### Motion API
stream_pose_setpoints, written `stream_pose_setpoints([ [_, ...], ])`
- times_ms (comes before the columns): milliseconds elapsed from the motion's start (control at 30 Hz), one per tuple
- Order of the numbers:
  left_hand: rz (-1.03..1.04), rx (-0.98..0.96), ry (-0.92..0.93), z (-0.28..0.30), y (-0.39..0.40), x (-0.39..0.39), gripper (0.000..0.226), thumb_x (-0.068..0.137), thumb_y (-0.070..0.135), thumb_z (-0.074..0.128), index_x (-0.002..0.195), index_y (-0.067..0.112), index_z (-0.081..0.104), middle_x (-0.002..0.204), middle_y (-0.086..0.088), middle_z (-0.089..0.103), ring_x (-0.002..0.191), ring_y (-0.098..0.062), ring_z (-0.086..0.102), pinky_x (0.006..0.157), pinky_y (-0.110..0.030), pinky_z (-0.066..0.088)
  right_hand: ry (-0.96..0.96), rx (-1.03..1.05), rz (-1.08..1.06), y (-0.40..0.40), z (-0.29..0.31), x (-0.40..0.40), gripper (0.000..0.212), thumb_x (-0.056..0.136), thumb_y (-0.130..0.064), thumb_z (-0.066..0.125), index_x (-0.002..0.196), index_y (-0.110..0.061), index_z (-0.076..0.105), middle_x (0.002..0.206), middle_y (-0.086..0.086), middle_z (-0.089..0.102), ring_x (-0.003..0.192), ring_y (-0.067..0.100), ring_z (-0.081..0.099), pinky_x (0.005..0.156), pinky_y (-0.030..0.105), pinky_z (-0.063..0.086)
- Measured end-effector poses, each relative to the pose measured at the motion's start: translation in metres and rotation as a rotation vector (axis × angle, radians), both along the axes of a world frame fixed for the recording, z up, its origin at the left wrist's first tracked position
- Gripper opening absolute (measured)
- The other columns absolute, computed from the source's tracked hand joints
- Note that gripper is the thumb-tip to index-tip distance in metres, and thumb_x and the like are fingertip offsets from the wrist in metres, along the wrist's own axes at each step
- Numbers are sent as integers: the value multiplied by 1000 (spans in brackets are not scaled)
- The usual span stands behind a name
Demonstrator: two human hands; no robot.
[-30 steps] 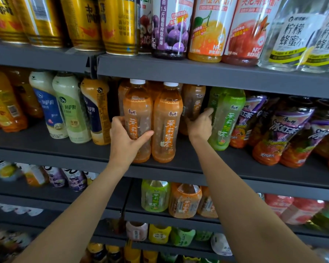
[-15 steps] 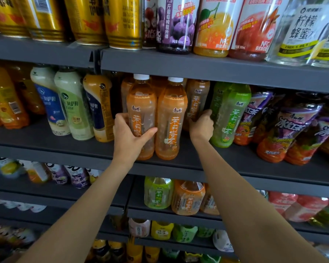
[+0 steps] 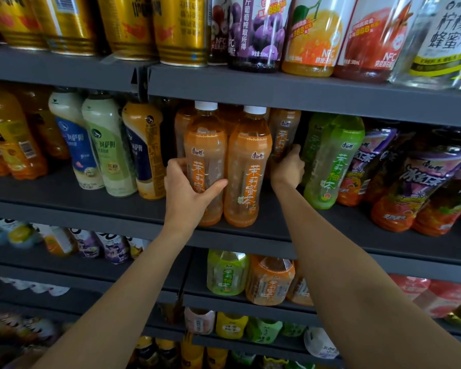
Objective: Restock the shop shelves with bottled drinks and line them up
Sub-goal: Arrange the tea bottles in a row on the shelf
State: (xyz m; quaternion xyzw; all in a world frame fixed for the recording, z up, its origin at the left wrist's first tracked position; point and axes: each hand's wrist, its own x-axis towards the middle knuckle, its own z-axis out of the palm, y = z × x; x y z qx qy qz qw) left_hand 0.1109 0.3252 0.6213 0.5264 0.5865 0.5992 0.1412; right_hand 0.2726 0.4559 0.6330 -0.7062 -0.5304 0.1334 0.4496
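Grey metal shelves [image 3: 250, 89] packed with drinks fill the view. On the middle shelf, the left hand [image 3: 188, 194] wraps around an orange tea bottle [image 3: 205, 161] standing upright near the front edge, thumb across its label. Touching it on the right stands a second orange bottle [image 3: 246, 166]. The right hand [image 3: 288, 167] reaches deeper, fingers curled on a third orange bottle [image 3: 282, 134] behind, just beside the green tea bottle [image 3: 333, 161].
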Motion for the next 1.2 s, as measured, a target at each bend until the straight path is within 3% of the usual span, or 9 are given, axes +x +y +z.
stream_pose_setpoints([
  [433,0,9,-9,0,-1,2,72,58,49,75,110,24,32,118,-5,49,115,-21,48,97,-40,45,3,22,88,-7,1,7,46,87,-23,60,124,-3,41,115,21,60,107,38,56,82,41,47],
  [600,8,6,3,0,1,1,69,63,39,82,109,23,32,118,-6,50,115,-22,48,98,-42,45,7,-107,122,-18,16,6,48,89,-22,58,128,-5,35,120,21,57,110,38,55,83,40,46],
  [667,5,9,10,1,0,1,69,64,38,82,110,22,33,118,-7,50,114,-22,49,98,-42,44,17,-40,116,-33,25,7,53,89,-23,60,131,-4,33,123,19,56,112,36,55,85,39,46],
  [767,5,9,2,2,-3,2,68,63,37,81,109,21,33,118,-8,50,115,-23,48,99,-42,43,253,225,197,-77,28,9,42,90,-29,59,124,-6,47,118,12,62,103,22,61,80,25,47],
  [867,11,2,0,4,-3,3,68,62,39,81,108,21,34,118,-8,50,115,-24,48,98,-43,43,438,126,522,-113,15,12,38,88,-44,56,110,-13,58,109,6,66,99,15,63,79,27,53],
  [933,12,-2,6,4,-3,3,69,62,39,81,108,20,34,118,-8,50,115,-25,48,98,-43,43,312,-25,673,-123,8,11,56,79,-49,65,122,-15,53,116,-2,62,107,13,59,88,27,50],
  [1000,14,-4,11,4,-3,3,70,63,38,81,111,15,36,119,-9,50,116,-26,47,98,-43,43,174,-75,692,-125,7,5,64,75,-39,75,126,-13,46,114,-6,58,103,6,55,85,20,46],
  [1100,17,-9,5,4,-4,4,74,64,37,81,116,10,37,121,-10,49,117,-26,47,98,-41,43,62,-2,583,-125,6,-3,62,72,-31,78,121,-9,47,113,1,61,98,10,57,78,17,43],
  [1200,0,-24,0,6,-4,2,70,64,38,81,113,15,36,122,-9,50,118,-25,46,99,-41,42,25,43,431,-122,4,3,62,72,-32,78,119,-6,47,114,9,63,103,22,61,80,25,47],
])
